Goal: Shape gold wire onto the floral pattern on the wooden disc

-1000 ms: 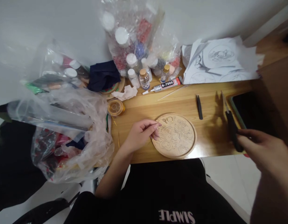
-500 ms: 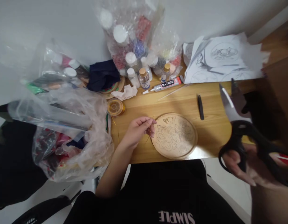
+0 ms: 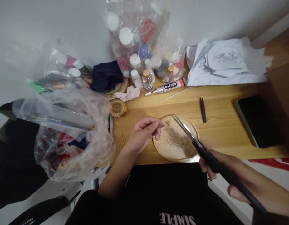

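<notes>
In my right hand (image 3: 231, 175) is a pair of black-handled scissors (image 3: 205, 153), its slightly parted blades slanting over the embroidery hoop (image 3: 168, 153). The hoop lies on the table, its pale cloth drawn with a flower pattern and bearing a small gold outline near the top. At the hoop's left edge, my left hand (image 3: 146, 132) is closed in a pinch. A thin strand of golden wire (image 3: 122, 131) trails from the spool (image 3: 118, 107) toward that hand and partly disappears behind the wrist; the piece between the fingertips is barely visible.
Black tweezers (image 3: 203, 110) and a phone (image 3: 259, 120) lie to the right. A glue tube (image 3: 169, 86), small bottles (image 3: 147, 80) and bead bags line the back. Drawn sheets (image 3: 214, 62) rest at back right. A large plastic bag (image 3: 93, 109) occupies the left.
My right hand has brought the scissors leftward from the right side to above the hoop, uncovering the phone. The scissor blades are closer together. My left hand stays pinched by the hoop.
</notes>
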The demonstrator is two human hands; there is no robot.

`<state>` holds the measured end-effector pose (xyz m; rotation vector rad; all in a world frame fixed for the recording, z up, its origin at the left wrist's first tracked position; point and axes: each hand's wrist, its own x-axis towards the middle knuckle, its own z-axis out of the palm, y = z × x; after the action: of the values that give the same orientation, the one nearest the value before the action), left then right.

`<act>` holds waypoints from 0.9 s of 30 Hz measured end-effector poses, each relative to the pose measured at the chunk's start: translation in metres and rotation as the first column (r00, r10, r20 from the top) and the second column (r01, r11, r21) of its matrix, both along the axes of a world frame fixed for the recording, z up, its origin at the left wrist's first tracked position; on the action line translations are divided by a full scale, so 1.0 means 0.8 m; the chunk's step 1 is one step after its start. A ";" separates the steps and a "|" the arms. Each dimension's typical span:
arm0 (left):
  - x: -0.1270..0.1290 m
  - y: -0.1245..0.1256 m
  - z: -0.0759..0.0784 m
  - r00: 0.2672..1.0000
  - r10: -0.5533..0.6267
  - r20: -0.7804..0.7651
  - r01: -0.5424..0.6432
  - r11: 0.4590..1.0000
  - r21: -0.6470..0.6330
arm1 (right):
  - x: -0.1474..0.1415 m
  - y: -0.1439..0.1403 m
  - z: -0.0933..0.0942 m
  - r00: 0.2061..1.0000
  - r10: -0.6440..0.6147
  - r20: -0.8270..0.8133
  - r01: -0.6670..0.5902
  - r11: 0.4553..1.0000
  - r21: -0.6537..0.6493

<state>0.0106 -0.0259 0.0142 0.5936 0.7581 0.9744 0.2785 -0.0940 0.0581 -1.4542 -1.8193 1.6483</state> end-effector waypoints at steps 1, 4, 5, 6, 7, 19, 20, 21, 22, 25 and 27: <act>0.002 -0.001 0.001 1.000 -0.002 0.017 0.002 1.000 0.017 | -0.004 -0.001 0.002 1.000 0.016 -0.022 -0.016 1.000 0.009; 0.005 -0.004 0.003 1.000 -0.002 0.029 0.001 0.999 0.047 | -0.010 -0.001 0.004 0.998 0.033 -0.058 -0.031 0.999 0.036; 0.006 -0.004 0.003 1.000 0.000 0.029 -0.001 0.998 0.055 | -0.011 0.000 0.004 0.997 0.043 -0.059 -0.040 0.998 0.047; 0.007 -0.004 0.003 1.000 0.000 0.031 -0.002 0.998 0.063 | -0.010 0.001 0.004 0.996 0.060 -0.061 -0.056 0.997 0.059; 0.008 -0.004 0.003 0.999 -0.002 0.035 0.000 0.997 0.071 | -0.010 0.002 0.004 0.995 0.078 -0.059 -0.074 0.995 0.074; 0.010 -0.008 -0.005 0.999 -0.048 -0.001 0.047 0.981 0.191 | -0.019 0.002 0.011 0.996 0.086 -0.003 -0.084 0.976 0.200; 0.011 -0.008 -0.005 0.999 -0.049 -0.010 0.050 0.982 0.181 | -0.018 -0.001 0.010 0.997 0.074 -0.001 -0.072 0.980 0.187; 0.011 -0.009 -0.004 0.999 -0.048 -0.018 0.050 0.985 0.168 | -0.017 -0.003 0.009 0.998 0.057 0.001 -0.056 0.984 0.170; 0.012 -0.009 -0.004 0.998 -0.049 -0.027 0.052 0.987 0.154 | -0.016 -0.006 0.007 0.999 0.039 -0.001 -0.038 0.987 0.153; 0.015 -0.011 -0.004 0.998 -0.048 -0.044 0.053 0.989 0.140 | -0.014 -0.012 0.003 1.000 -0.012 0.004 0.011 0.996 0.085; 0.016 -0.012 -0.005 0.998 -0.049 -0.031 0.053 0.986 0.155 | -0.014 -0.015 0.001 0.999 -0.044 0.017 0.043 0.998 0.041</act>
<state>0.0234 -0.0352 0.0101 0.7603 0.6911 0.9861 0.2672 -0.1062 0.0590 -1.4853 -1.8069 1.5729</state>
